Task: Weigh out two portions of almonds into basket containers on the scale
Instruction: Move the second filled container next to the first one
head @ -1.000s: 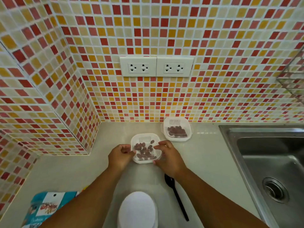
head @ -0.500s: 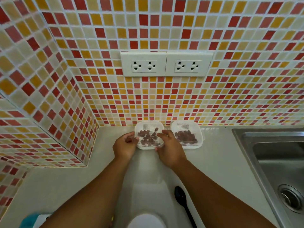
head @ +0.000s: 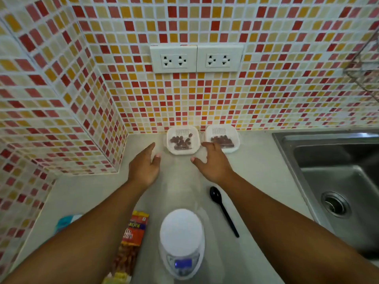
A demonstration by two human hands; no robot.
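Two white basket containers stand side by side against the tiled back wall, each holding brown almonds: the left basket (head: 181, 151) and the right basket (head: 235, 138). My left hand (head: 145, 165) hovers open just left of the left basket, apart from it. My right hand (head: 213, 162) is open in front of the gap between the baskets, its fingertips over the right basket's near corner. The white scale (head: 182, 240), its platform bare and display lit blue, sits near me. An almond bag (head: 131, 242) lies to the scale's left.
A black spoon (head: 222, 208) lies on the counter (head: 82, 193) right of the scale. A steel sink (head: 336, 177) fills the right side. A blue packet (head: 65, 221) peeks out under my left arm. Tiled walls close off the left and back; a wire rack (head: 365, 64) hangs upper right.
Both hands carried the left basket back to the wall beside the other basket, let go of it, and drew back open. The camera tilted down, showing the scale again.
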